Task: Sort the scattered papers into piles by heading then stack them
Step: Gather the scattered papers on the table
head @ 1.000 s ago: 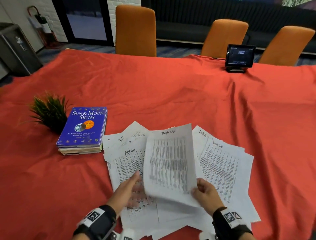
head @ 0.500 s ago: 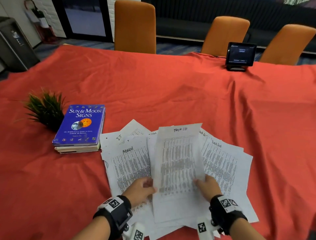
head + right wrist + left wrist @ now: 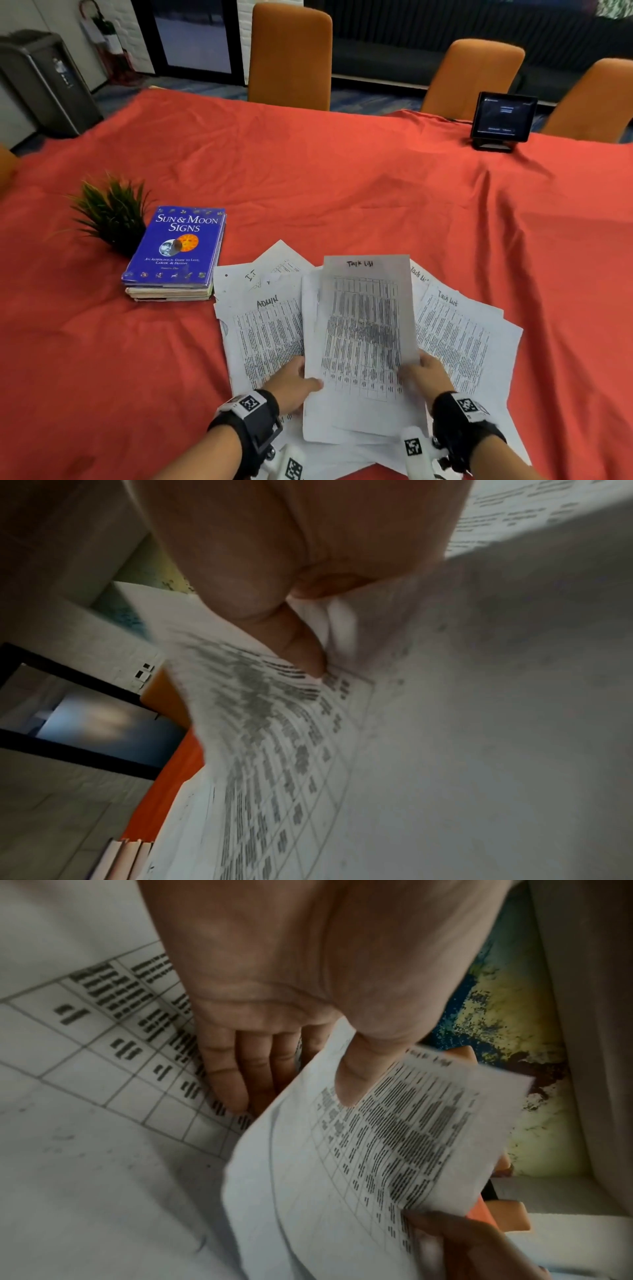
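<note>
Since the earlier frames, the left hand (image 3: 294, 383) has come off the white printed sheet headed "ADMIN" (image 3: 270, 334) and taken the left edge of the lifted white printed sheet headed "Task List" (image 3: 364, 337). Left thumb (image 3: 354, 1081) lies on top, fingers (image 3: 226, 1080) beneath, pinching it. The right hand (image 3: 423, 375) pinches its right edge. This sheet is held above the fan of scattered white papers (image 3: 459, 337) at the near edge of the red-clothed table (image 3: 342, 192). A blue "Sun & Moon Signs" book (image 3: 178, 248) lies just left of them.
</note>
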`<action>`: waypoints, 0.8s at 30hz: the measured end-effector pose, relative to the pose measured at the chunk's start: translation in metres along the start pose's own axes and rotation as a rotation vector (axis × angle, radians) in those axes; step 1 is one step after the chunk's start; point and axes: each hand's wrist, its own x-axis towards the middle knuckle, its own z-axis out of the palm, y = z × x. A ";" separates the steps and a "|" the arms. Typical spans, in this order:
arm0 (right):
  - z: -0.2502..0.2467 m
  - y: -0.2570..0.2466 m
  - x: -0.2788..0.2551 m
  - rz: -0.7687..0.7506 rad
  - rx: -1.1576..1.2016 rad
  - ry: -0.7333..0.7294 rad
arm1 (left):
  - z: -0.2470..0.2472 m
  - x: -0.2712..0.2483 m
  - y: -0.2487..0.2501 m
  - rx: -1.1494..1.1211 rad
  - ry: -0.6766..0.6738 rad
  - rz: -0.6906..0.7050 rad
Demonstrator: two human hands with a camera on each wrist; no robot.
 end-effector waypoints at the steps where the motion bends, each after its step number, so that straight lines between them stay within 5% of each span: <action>1: 0.000 0.001 -0.001 -0.005 0.038 -0.023 | 0.000 -0.001 0.001 0.002 0.023 0.008; 6: 0.006 -0.004 -0.004 -0.018 0.179 -0.166 | -0.005 -0.005 0.002 0.071 0.094 0.055; 11: 0.018 -0.022 0.003 -0.008 0.100 -0.154 | -0.022 -0.010 -0.011 -0.007 0.133 0.083; 14: 0.025 -0.017 0.007 0.036 0.034 -0.155 | -0.049 -0.007 -0.024 -0.189 0.422 0.062; 17: 0.034 -0.008 0.008 0.058 0.016 -0.157 | -0.081 -0.002 -0.038 -0.125 0.726 -0.013; 24: 0.046 -0.002 0.008 0.043 0.007 -0.152 | -0.096 0.011 -0.048 -0.008 0.754 -0.018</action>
